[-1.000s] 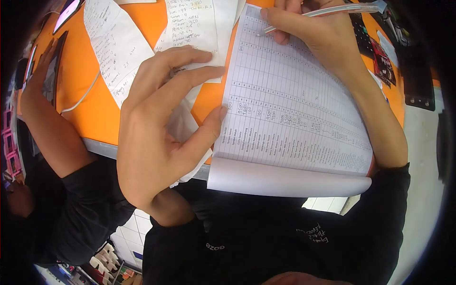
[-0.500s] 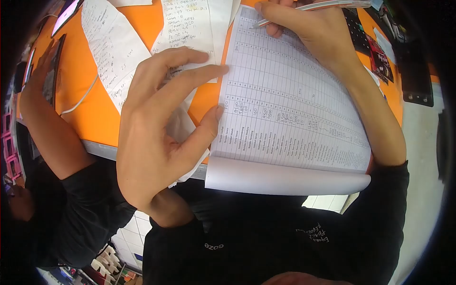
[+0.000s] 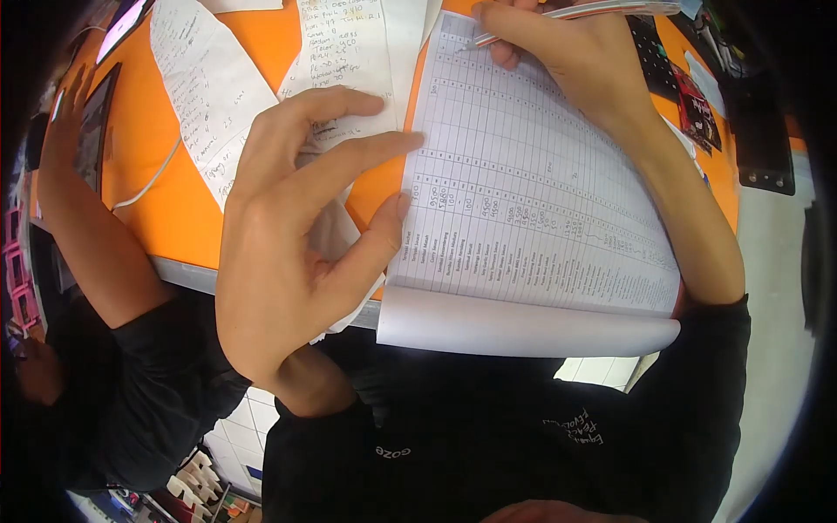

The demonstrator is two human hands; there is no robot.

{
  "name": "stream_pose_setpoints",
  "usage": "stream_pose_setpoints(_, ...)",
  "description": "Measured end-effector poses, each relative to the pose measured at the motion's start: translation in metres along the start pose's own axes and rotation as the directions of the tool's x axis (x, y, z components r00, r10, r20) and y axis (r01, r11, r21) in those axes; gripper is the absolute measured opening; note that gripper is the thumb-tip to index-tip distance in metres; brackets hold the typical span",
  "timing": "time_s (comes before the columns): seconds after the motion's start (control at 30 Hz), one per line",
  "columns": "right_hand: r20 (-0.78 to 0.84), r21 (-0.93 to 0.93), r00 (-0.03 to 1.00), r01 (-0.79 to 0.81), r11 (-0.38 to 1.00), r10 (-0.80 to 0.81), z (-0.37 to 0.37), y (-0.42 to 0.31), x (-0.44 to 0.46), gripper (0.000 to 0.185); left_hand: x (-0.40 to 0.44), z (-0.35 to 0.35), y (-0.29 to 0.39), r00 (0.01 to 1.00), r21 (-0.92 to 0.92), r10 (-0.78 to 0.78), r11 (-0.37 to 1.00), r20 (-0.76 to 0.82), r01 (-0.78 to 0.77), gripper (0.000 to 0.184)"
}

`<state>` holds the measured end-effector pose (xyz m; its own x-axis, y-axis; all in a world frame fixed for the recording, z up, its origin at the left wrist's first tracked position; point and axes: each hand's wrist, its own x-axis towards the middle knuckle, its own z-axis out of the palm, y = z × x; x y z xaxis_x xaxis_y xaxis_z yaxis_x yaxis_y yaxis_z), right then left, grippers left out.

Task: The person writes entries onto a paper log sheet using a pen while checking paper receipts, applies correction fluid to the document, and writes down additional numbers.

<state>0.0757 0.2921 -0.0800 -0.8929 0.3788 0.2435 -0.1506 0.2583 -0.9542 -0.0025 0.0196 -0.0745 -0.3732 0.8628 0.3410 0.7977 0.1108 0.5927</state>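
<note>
A printed table form [image 3: 514,166] with handwritten figures lies sideways in front of me, its near pages rolled over at the bottom edge. My right hand [image 3: 567,65] pinches a clear-bodied pen [image 3: 602,9], whose tip is near the page's top left corner. Along the left edge of the form, my left hand [image 3: 288,227] is spread, with index finger and thumb apart at the paper's margin. Under and beyond that hand are handwritten paper slips [image 3: 344,52]. Another long written slip [image 3: 200,96] lies farther left.
The papers rest on an orange table [image 3: 192,235]. At left, another person's arm [image 3: 96,235] reaches toward a dark-edged device [image 3: 106,131], with a white cable [image 3: 153,183] nearby. A red-and-black packet [image 3: 696,109] and a black perforated object [image 3: 654,57] are at the right.
My right hand and the pen tip have shifted slightly up the page. My left index finger is a little lower along the margin. The other person's hand has moved slightly.
</note>
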Motion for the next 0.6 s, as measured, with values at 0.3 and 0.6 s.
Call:
stream_pose_setpoints(0.3, -0.032, -0.062, 0.997, -0.067, 0.996, 0.066, 0.005, -0.016, -0.003, 0.028, 0.0, 0.001, 0.0, 1.0, 0.019, 0.005, 1.0, 0.002, -0.005, 0.034)
stream_pose_setpoints(0.6, -0.033, -0.056, 0.999, -0.022, 0.998, 0.02, 0.005, -0.014, -0.005, 0.023, -0.001, 0.002, -0.003, 1.0, 0.017, 0.006, 1.0, -0.004, -0.006, 0.034)
